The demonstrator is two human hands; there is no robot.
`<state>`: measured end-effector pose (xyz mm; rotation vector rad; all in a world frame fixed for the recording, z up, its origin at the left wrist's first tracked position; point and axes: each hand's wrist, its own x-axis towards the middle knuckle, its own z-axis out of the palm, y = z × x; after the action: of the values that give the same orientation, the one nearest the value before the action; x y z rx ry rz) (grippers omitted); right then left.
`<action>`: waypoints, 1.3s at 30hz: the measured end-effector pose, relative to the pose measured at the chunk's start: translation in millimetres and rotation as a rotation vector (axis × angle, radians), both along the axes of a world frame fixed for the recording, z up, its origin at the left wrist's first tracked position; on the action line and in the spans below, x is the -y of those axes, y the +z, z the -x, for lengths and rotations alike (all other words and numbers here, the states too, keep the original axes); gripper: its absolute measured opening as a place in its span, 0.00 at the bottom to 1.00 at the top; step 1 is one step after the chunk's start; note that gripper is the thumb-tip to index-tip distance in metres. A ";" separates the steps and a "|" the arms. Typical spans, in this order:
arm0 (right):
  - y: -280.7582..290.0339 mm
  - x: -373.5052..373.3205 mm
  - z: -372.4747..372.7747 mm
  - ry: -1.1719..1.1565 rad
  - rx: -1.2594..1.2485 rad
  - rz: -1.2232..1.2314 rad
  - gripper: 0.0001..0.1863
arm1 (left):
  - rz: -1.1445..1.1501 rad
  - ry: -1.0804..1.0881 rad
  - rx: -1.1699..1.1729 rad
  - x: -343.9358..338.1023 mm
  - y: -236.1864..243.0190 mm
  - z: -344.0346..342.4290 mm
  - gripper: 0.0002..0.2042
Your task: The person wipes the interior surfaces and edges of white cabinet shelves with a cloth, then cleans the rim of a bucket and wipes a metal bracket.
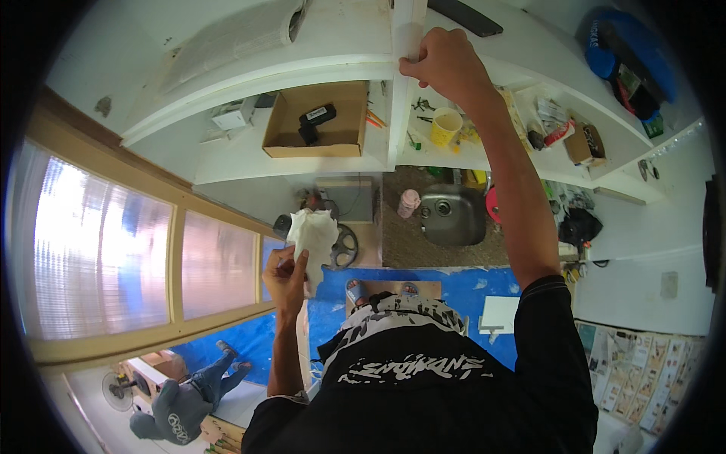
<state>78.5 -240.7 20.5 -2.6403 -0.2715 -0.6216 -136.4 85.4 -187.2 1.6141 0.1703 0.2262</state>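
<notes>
Pinched in my left hand [286, 276] is a crumpled white sheet [312, 231], cloth or paper, held low at the left beside a metal handwheel [344, 253]. My right hand [442, 64] is raised to the white upright divider [392, 121] of the shelves, its fingers curled at the front edge; what they grip, if anything, is hidden. Just behind it on the upper shelf lies a dark flat object [465, 17]. Below it, a yellow cup [446, 126] stands among small tools on the lower shelf, and a cardboard box [276, 132] holds black items.
A steel sink [454, 223] with a pink container [409, 203] sits in the counter below. Frosted windows in a wooden frame [174, 265] run along the left. A person in grey [189, 405] is by a fan at lower left. Blue covering [329, 295] lies underfoot.
</notes>
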 end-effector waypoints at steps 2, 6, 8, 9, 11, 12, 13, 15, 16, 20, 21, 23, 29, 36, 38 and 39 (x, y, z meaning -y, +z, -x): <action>7.6 -7.5 10.3 -0.028 -0.124 -0.067 0.16 | 0.012 -0.029 -0.043 -8.1 -1.4 -13.3 0.08; 0.8 -1.5 10.0 0.027 -0.114 -0.128 0.18 | -0.014 -0.121 -0.081 -22.8 -4.5 -40.5 0.08; -0.3 -1.0 11.3 0.045 -0.095 -0.142 0.18 | -0.024 -0.174 -0.088 -31.3 -7.9 -54.2 0.09; 1.0 -2.5 11.9 0.027 -0.112 -0.153 0.18 | -0.020 -0.196 -0.087 -35.0 -9.2 -60.7 0.09; 2.9 -5.6 14.4 -0.010 -0.144 -0.181 0.17 | -0.008 -0.236 -0.088 -39.1 -10.1 -72.0 0.09; 4.4 -7.4 15.5 -0.039 -0.156 -0.166 0.17 | 0.002 -0.256 -0.092 -41.0 -8.6 -77.2 0.09; 6.8 -9.7 16.4 -0.068 -0.167 -0.151 0.17 | 0.012 -0.274 -0.095 -42.5 -8.0 -81.9 0.09; 7.2 -13.5 16.3 -0.100 -0.173 -0.132 0.17 | 0.013 -0.295 -0.093 -47.0 -8.3 -89.9 0.09; 6.6 -14.5 16.0 -0.107 -0.167 -0.123 0.18 | 0.014 -0.303 -0.092 -49.0 -8.8 -93.2 0.09; -1.5 -10.4 14.7 -0.075 -0.113 -0.165 0.18 | 0.028 -0.345 -0.114 -56.5 -11.4 -103.2 0.10; -0.7 -10.7 14.8 -0.077 -0.125 -0.167 0.18 | 0.031 -0.355 -0.118 -58.7 -13.2 -105.6 0.10; 3.1 -12.4 15.0 -0.081 -0.148 -0.171 0.18 | 0.037 -0.369 -0.128 -62.9 -16.0 -109.8 0.10; 7.5 -14.8 14.9 -0.102 -0.174 -0.129 0.18 | 0.049 -0.384 -0.135 -66.1 -15.7 -119.1 0.09; 33.3 -35.8 17.7 -0.218 -0.201 0.125 0.20 | 0.012 -0.405 -0.109 -71.1 -15.7 -130.5 0.09; 33.5 -39.0 18.0 -0.221 -0.182 0.216 0.21 | 0.017 -0.395 -0.109 -72.9 -18.2 -132.8 0.09; 31.6 -39.6 17.9 -0.221 -0.155 0.246 0.21 | 0.027 -0.387 -0.119 -74.1 -19.8 -133.2 0.09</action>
<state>60.6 -201.1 52.0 -2.9645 -0.0096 -0.4732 -3.2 159.5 -207.0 1.5996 -0.0490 -0.1698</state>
